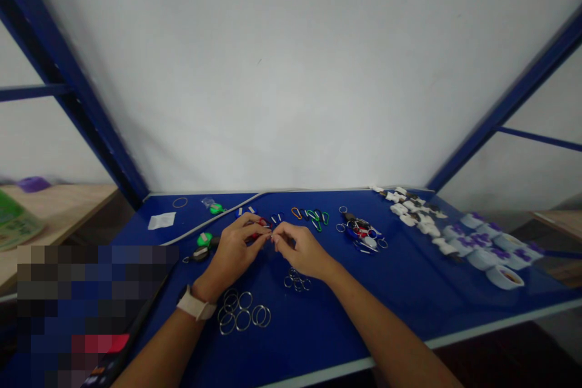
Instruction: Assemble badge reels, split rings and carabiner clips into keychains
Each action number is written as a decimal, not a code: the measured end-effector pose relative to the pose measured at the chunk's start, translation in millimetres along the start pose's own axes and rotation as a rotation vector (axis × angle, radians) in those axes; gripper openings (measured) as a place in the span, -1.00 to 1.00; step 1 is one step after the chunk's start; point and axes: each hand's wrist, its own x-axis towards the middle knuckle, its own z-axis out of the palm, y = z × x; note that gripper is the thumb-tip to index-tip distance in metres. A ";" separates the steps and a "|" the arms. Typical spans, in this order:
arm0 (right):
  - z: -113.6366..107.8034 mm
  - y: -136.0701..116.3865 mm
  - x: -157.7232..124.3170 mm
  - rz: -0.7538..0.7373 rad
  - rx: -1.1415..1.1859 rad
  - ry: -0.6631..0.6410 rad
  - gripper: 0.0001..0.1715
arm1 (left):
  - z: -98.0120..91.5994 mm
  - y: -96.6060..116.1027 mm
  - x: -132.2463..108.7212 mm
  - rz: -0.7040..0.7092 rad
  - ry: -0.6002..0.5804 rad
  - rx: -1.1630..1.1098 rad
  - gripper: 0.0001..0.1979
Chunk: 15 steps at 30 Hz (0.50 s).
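My left hand and my right hand meet fingertip to fingertip over the middle of the blue table. Both are pinched closed around something small with a metallic glint, too tiny to name. A red item shows just behind my left fingers; whether they hold it, I cannot tell. Large split rings lie below my left hand, and smaller rings lie under my right wrist. Left of my left hand are a green badge reel and a black one. Colourful carabiners lie beyond my right hand.
To the right are a pile of rings and reels, white pieces and white cups with purple parts. A white packet and a pale cable lie at back left. Blue posts flank the table.
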 end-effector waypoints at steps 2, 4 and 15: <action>1.0 1.2 -0.1 -0.032 -0.054 0.022 -0.86 | 1.5 -2.8 -0.3 -0.029 0.008 -0.034 -0.88; 0.5 2.9 -0.4 -0.066 -0.101 0.041 -0.86 | 3.3 -6.5 -0.7 -0.097 0.010 -0.106 -0.88; -5.8 1.3 -3.2 -0.147 -0.198 -0.092 -0.86 | 0.2 -13.0 2.9 -0.302 -0.012 -0.545 -0.70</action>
